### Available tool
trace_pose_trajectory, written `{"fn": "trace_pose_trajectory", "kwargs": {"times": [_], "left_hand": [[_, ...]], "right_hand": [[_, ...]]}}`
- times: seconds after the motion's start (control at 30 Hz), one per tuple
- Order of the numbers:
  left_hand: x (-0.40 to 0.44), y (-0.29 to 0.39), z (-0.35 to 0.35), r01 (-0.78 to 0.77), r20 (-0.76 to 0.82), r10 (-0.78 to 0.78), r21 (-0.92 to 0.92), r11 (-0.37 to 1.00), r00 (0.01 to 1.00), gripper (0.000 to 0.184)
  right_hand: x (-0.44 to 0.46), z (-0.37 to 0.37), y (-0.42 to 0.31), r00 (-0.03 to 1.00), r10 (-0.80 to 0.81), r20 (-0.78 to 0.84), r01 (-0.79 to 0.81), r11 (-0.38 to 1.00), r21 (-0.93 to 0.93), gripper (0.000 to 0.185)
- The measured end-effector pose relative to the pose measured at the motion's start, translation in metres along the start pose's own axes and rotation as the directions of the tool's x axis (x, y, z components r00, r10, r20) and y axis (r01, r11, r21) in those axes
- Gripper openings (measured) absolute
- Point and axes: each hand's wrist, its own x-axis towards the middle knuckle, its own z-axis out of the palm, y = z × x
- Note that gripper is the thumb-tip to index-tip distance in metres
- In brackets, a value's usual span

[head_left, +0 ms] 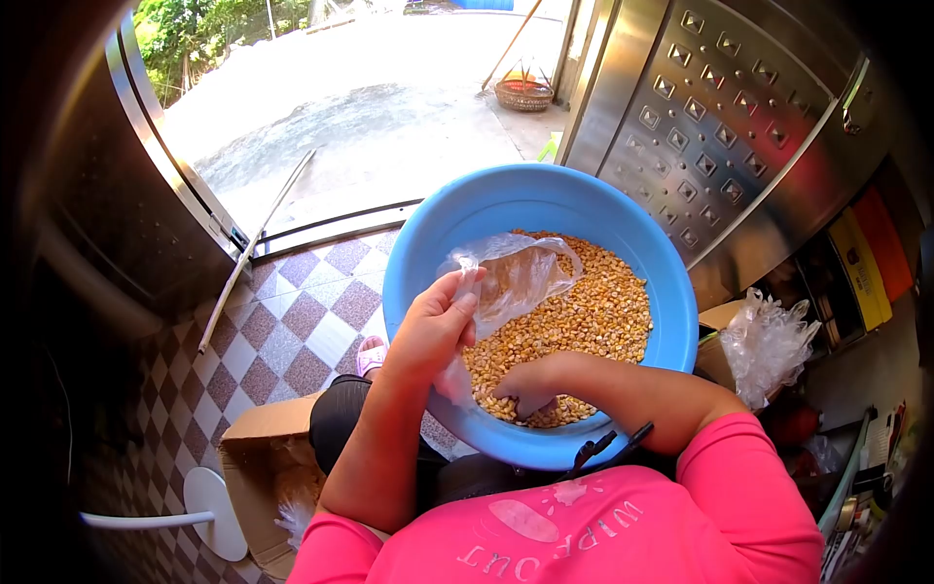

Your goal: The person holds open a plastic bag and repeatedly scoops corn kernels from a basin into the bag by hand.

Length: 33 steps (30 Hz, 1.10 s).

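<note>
A large blue basin [413,229] in front of my body holds a heap of yellow corn kernels [608,326]. My left hand [443,316] pinches the edge of a clear plastic bag [511,282] between thumb and fingers. The bag's mouth spreads over the kernels, and its lower part hangs beside my wrist at the basin's near left. Down in the corn, my right hand [530,384] is curled among the kernels, with its fingertips buried from sight.
An open cardboard box [258,438] stands at lower left near a white round base [216,516]. Crumpled clear bags [769,346] lie right of the basin. A pale pole [255,251] leans across the doorway; outside sits a wicker basket [523,94]. A metal door [700,127] stands at right.
</note>
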Motion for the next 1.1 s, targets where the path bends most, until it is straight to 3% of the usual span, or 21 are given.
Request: {"fn": "trace_pose_trajectory", "kwargs": {"times": [0.1, 0.23, 0.3, 0.33, 0.4, 0.43, 0.5, 0.57, 0.63, 0.77, 0.83, 0.87, 0.93, 0.97, 1.03, 1.07, 1.1], "left_hand": [[0.001, 0.000, 0.000, 0.001, 0.010, -0.001, 0.005, 1.000, 1.000, 0.032], [0.000, 0.000, -0.003, -0.008, 0.040, 0.007, 0.012, 1.000, 0.999, 0.033], [0.002, -0.002, -0.004, 0.001, 0.054, -0.004, 0.046, 0.999, 0.999, 0.033], [0.002, -0.003, -0.003, -0.001, 0.054, -0.001, 0.045, 0.999, 0.999, 0.033], [0.003, -0.004, -0.001, -0.023, 0.057, 0.021, 0.041, 0.999, 0.998, 0.032], [0.003, -0.004, -0.001, -0.025, 0.057, 0.022, 0.041, 0.999, 0.998, 0.032], [0.003, -0.003, 0.000, -0.036, 0.111, 0.027, 0.084, 0.996, 0.993, 0.031], [0.002, -0.002, 0.001, -0.029, 0.130, 0.019, 0.077, 0.997, 0.991, 0.030], [0.003, -0.002, 0.000, -0.021, 0.148, 0.011, 0.067, 0.998, 0.989, 0.029], [0.002, 0.001, -0.003, 0.032, 0.216, -0.038, 0.031, 0.999, 0.976, 0.030], [0.000, 0.004, -0.003, 0.059, 0.223, -0.061, 0.016, 0.998, 0.973, 0.030], [0.000, 0.005, -0.004, 0.070, 0.224, -0.065, -0.014, 0.997, 0.972, 0.031], [0.001, 0.006, -0.007, 0.085, 0.225, -0.074, -0.042, 0.995, 0.971, 0.032], [0.002, 0.006, -0.008, 0.082, 0.226, -0.063, -0.077, 0.994, 0.972, 0.033], [0.004, 0.005, -0.010, 0.086, 0.227, -0.058, -0.115, 0.990, 0.972, 0.036], [0.004, 0.004, -0.010, 0.074, 0.188, -0.045, -0.150, 0.986, 0.981, 0.036], [0.004, 0.003, -0.010, 0.059, 0.149, -0.032, -0.185, 0.981, 0.988, 0.037]], "right_hand": [[0.000, -0.003, 0.012, 0.999, -0.042, 0.006, 0.041, 0.996, 0.079, 0.035], [-0.034, -0.031, 0.019, 0.974, -0.185, -0.135, 0.216, 0.936, 0.278, 0.026], [-0.049, -0.042, 0.026, 0.939, -0.236, -0.251, 0.341, 0.726, 0.597, 0.025], [-0.050, -0.044, 0.031, 0.939, -0.234, -0.251, 0.341, 0.728, 0.595, 0.025], [-0.047, -0.046, 0.040, 0.848, -0.197, -0.492, 0.523, 0.161, 0.837, 0.024], [-0.042, -0.047, 0.039, 0.847, -0.197, -0.493, 0.524, 0.162, 0.836, 0.024], [-0.031, -0.050, 0.033, 0.791, 0.026, -0.611, 0.606, -0.177, 0.776, 0.024], [-0.026, -0.050, 0.034, 0.776, 0.004, -0.631, 0.617, -0.219, 0.756, 0.024], [-0.025, -0.051, 0.026, 0.755, 0.130, -0.642, 0.641, -0.349, 0.683, 0.025], [-0.011, -0.049, 0.038, 0.712, 0.121, -0.692, 0.691, -0.299, 0.658, 0.024], [-0.010, -0.050, 0.045, 0.704, 0.099, -0.704, 0.711, -0.091, 0.698, 0.032], [-0.012, -0.050, 0.047, 0.704, 0.100, -0.703, 0.710, -0.092, 0.698, 0.032], [-0.026, -0.052, 0.039, 0.601, 0.218, -0.769, 0.659, 0.409, 0.631, 0.034], [-0.027, -0.053, 0.047, 0.602, 0.220, -0.768, 0.659, 0.406, 0.633, 0.034], [-0.035, -0.056, 0.056, 0.584, 0.068, -0.809, 0.649, 0.559, 0.516, 0.035], [-0.038, -0.055, 0.058, 0.489, 0.086, -0.868, 0.712, 0.535, 0.455, 0.027], [-0.047, -0.058, 0.058, 0.493, 0.089, -0.866, 0.710, 0.535, 0.459, 0.027]]}}
